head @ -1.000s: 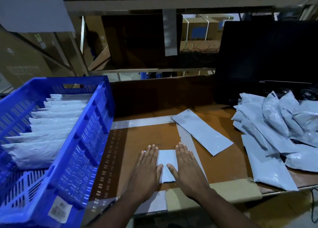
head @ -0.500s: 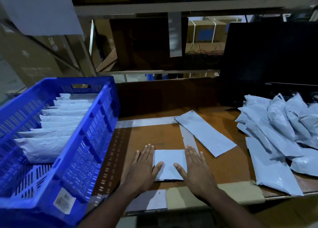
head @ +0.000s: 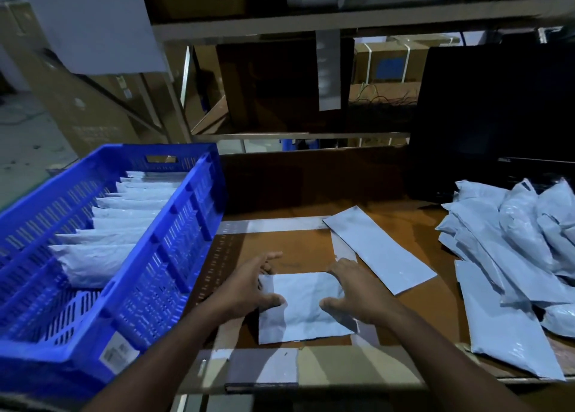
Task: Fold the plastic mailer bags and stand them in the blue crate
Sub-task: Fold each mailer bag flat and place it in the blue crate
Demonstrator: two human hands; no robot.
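Both hands grip the folded mailer bag [head: 303, 307] on the brown table [head: 289, 246]: left hand [head: 249, 287] pinching its left edge, right hand [head: 354, 293] its right edge, fingers curled. Left of the bag stands the blue crate [head: 174, 256]; shelving [head: 280, 22] rises behind

Blue crate [head: 174, 256] cut off at the left and bottom edges. Lower parts of the standing folded bags [head: 124, 221] hidden behind one another and the crate wall; count not certain. Label [head: 119, 354] on the crate's near corner too blurred to read. Pile of unfolded mailer bags [head: 510, 256] cut off at the right edge. Fingertips of the left hand [head: 249, 287] tucked out of sight under the folded mailer bag [head: 301, 309]. Dark monitor [head: 497, 116] cropped at right.
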